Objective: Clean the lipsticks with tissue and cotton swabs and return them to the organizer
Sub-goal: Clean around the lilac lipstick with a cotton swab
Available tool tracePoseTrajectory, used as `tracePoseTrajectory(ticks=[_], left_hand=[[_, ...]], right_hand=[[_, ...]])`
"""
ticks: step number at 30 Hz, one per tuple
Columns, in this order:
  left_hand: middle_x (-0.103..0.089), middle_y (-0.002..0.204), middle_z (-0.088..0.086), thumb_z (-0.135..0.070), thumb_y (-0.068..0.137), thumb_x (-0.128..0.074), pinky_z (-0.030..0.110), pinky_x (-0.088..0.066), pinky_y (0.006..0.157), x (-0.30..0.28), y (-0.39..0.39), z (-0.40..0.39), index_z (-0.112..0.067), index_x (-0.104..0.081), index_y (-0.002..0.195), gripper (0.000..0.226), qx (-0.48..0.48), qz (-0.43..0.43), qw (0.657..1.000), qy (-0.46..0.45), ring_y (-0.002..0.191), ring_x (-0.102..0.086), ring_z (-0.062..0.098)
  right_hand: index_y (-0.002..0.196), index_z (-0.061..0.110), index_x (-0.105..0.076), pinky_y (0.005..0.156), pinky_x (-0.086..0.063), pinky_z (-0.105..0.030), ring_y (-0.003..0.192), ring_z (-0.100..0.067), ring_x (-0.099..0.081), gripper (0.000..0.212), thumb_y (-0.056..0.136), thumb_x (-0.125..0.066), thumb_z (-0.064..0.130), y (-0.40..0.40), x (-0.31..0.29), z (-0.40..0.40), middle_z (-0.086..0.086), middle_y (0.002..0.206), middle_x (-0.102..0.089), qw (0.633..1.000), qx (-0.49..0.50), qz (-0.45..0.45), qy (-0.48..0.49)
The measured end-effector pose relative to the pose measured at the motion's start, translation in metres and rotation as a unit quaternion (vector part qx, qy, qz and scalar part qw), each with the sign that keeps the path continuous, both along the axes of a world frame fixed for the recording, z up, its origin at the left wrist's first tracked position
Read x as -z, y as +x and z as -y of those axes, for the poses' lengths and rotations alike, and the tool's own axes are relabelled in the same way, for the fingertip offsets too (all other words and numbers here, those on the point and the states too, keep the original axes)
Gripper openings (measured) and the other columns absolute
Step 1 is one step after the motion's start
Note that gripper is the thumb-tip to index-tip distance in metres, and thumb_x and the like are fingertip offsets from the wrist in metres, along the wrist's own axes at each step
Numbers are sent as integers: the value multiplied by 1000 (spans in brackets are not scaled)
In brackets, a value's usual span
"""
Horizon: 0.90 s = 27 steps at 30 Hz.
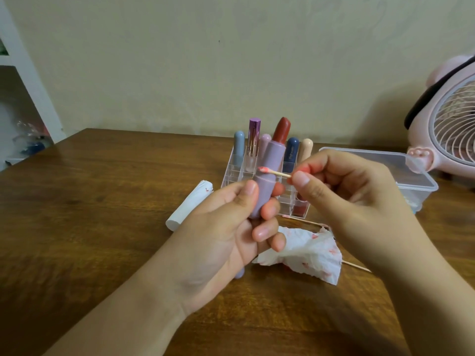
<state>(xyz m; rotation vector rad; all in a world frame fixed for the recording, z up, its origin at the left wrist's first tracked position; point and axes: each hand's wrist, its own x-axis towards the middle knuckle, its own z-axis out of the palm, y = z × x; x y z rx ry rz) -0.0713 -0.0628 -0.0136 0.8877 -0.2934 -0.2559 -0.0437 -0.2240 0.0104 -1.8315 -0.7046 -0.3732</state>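
My left hand (231,227) holds an uncapped lilac lipstick (268,170) upright, its dark red bullet sticking out at the top. My right hand (347,191) pinches a wooden cotton swab (272,172) whose pink-stained tip lies against the lipstick's lilac tube. Behind them stands a clear organizer (237,173) with several capped lipsticks in its back row. A crumpled tissue (308,253) with red smears lies on the table under my hands. A lilac cap (239,273) peeks out below my left palm.
A white tissue roll (189,205) lies left of the organizer. A clear lidded plastic box (401,173) and a pink fan (449,124) stand at the right. Used swabs (357,265) lie by the tissue. The wooden table (90,201) meets the wall behind.
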Motion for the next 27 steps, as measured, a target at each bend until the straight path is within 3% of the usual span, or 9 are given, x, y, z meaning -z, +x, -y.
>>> tracePoseTrajectory(ticks=[5,10,15,21,27], left_hand=[[-48,67,3,-25,81,-55,29,-48,53,-2,0,0,-4,-62,104,32,15,-6,1000,-16,52,-40,12],[-43,69,2,-19,84,-53,26,-47,53,-4,-3,0,-4,-57,111,31,-6,7,1000,5,54,-37,11],[-45,67,0,-22,83,-54,25,-47,54,-1,-2,2,-7,-58,99,22,-21,13,999,38,53,-37,10],[-46,66,0,-22,82,-54,25,-47,53,-1,-3,3,-9,-61,94,18,-23,10,999,45,52,-37,10],[-46,67,1,-22,83,-54,26,-47,52,-2,-3,1,-11,-66,89,17,-5,6,1000,29,52,-37,10]], right_hand=[[76,16,-65,55,-45,-31,63,-32,-52,15,82,-60,28,0,0,0,-16,66,-57,1000,6,0,-3],[75,20,-64,54,-44,-31,61,-30,-52,11,82,-60,27,-2,2,-4,-14,66,-57,1000,7,12,-3],[76,13,-65,55,-43,-34,61,-34,-51,15,81,-60,26,-1,1,1,-18,66,-57,1000,14,16,-7],[78,14,-65,53,-43,-25,59,-25,-51,14,85,-61,27,0,0,1,-13,67,-59,999,29,36,-7],[77,13,-64,56,-43,-33,62,-33,-51,14,83,-59,25,1,2,2,-20,66,-57,999,17,33,-9]])
